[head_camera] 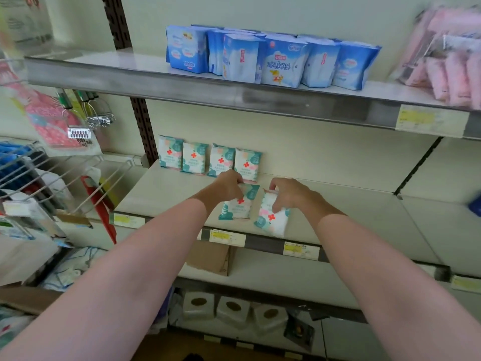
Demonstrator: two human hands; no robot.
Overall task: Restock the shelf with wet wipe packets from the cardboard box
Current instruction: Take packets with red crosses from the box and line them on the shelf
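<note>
Both my hands reach onto the middle shelf (364,217). My left hand (229,185) grips the top of a teal-and-white wet wipe packet (238,208) with a red cross. My right hand (289,195) holds a second such packet (273,220), tilted, near the shelf's front edge. Several matching packets (209,160) stand upright in a row against the back wall, just behind my left hand. A cardboard box (210,257) sits on the shelf below, partly hidden by the shelf edge and my left arm.
Blue packets (273,58) and pink packs (447,63) fill the upper shelf. A wire rack (39,178) with hanging goods stands at left. White tissue cubes (231,310) sit on the bottom shelf. Yellow price tags (226,237) line the shelf edges.
</note>
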